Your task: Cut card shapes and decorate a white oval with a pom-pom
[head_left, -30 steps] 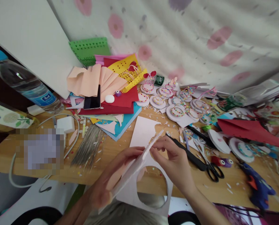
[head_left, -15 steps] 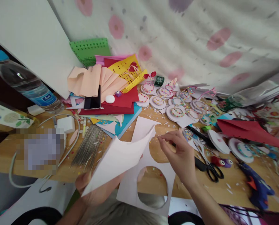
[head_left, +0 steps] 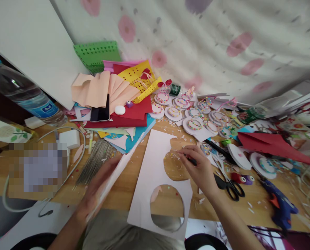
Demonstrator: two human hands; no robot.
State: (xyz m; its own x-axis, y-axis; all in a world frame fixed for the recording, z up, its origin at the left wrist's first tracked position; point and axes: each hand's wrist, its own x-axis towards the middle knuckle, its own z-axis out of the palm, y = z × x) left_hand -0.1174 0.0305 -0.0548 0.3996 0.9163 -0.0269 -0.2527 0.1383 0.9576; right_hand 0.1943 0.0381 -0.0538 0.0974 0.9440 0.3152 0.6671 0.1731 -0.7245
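Note:
My left hand (head_left: 97, 185) grips a white sheet (head_left: 112, 177) of card, turned nearly edge-on to me, left of the board on the desk. My right hand (head_left: 198, 169) has thumb and index finger pinched together over the desk, beside the rounded cut-out of a second white board (head_left: 147, 177). Whatever the pinch holds, if anything, is too small to make out. The second board lies flat, its lower end reaching over the desk's front edge. It has a round hole low down and an open curved cut on its right side.
Black-handled scissors (head_left: 233, 189) and a blue glue gun (head_left: 277, 203) lie at right. Beaded rings on white discs (head_left: 195, 124) fill the back. Coloured sheets (head_left: 134, 121), a phone (head_left: 100, 113), thin wires (head_left: 96, 161) and a water bottle (head_left: 44, 107) are at left.
My left hand has swung the white sheet away to the left and tilted it edge-on, uncovering more of the lying board. My right hand stays pinched in about the same place.

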